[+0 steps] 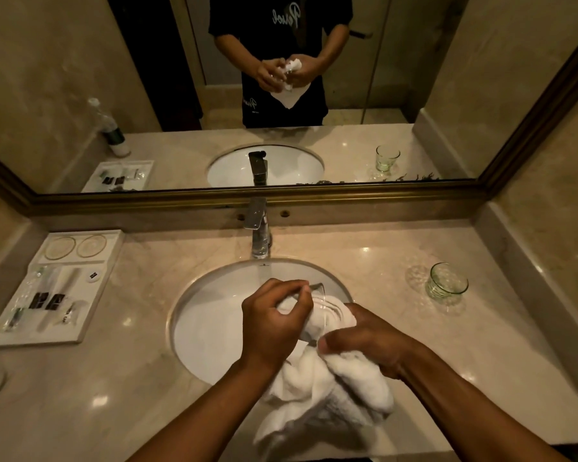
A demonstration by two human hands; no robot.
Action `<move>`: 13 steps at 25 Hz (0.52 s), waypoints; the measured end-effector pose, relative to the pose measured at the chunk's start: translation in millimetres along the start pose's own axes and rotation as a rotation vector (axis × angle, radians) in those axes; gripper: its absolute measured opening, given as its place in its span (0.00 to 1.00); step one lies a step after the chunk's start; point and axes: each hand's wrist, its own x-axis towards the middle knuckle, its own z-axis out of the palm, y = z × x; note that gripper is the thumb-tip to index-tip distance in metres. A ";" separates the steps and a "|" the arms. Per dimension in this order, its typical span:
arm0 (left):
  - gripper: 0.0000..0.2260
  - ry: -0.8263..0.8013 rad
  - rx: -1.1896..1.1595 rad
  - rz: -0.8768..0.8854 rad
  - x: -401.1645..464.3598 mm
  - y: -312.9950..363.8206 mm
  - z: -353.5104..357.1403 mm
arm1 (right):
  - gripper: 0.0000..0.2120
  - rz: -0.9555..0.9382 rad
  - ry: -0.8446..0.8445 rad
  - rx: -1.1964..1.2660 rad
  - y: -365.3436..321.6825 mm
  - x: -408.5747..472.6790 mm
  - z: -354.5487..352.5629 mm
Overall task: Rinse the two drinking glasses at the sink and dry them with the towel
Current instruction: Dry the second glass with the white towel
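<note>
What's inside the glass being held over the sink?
Part of the white towel, pushed in by the left hand, fills the glass; the right hand grips its outside. The glass bottom is covered.

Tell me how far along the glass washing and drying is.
One glass stands upright on the counter right of the sink, apparently finished, though dryness can't be judged. The second glass is being wiped over the sink: left hand and right hand work the towel around it. Setting it down remains.
</note>
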 end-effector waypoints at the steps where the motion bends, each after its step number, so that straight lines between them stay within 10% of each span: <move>1: 0.10 0.014 0.002 -0.029 -1.9 -0.3 -0.6 | 0.27 0.021 0.011 -0.088 -0.8 0.8 -0.7; 13: 0.12 -0.061 -0.228 -0.777 6.9 -2.2 -9.5 | 0.27 0.057 -0.084 -0.636 -13.3 12.8 10.2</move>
